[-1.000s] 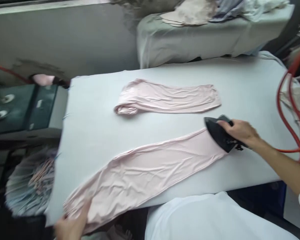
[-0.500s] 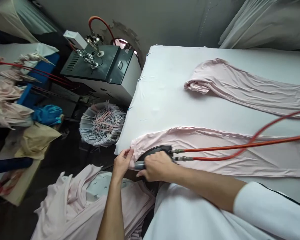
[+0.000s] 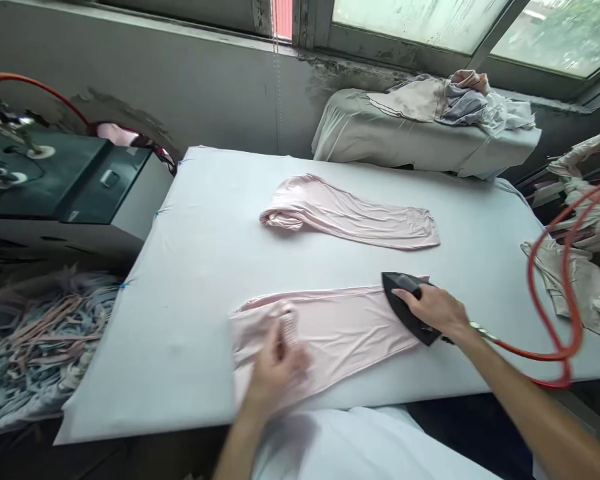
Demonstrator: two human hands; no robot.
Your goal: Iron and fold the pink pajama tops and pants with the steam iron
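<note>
A pale pink garment piece (image 3: 340, 327) lies along the near edge of the white padded ironing table (image 3: 195, 267). My right hand (image 3: 433, 308) grips the handle of a black iron (image 3: 405, 303) that rests on the cloth's right end. My left hand (image 3: 280, 370), blurred by motion, presses on the cloth's left end, where the fabric is folded back over itself. A second pink piece (image 3: 350, 213) lies further back on the table, its left end bunched.
A red hose (image 3: 555, 307) loops from the iron off the table's right side. A dark metal machine (image 3: 65, 193) stands at the left, with a basket of straps (image 3: 35, 333) below it. A smaller covered board (image 3: 420, 133) with piled cloth stands behind, under the window.
The iron has travelled from the cloth's left end to its right end. My left hand has folded the left end of the cloth back over itself. The view swung right.
</note>
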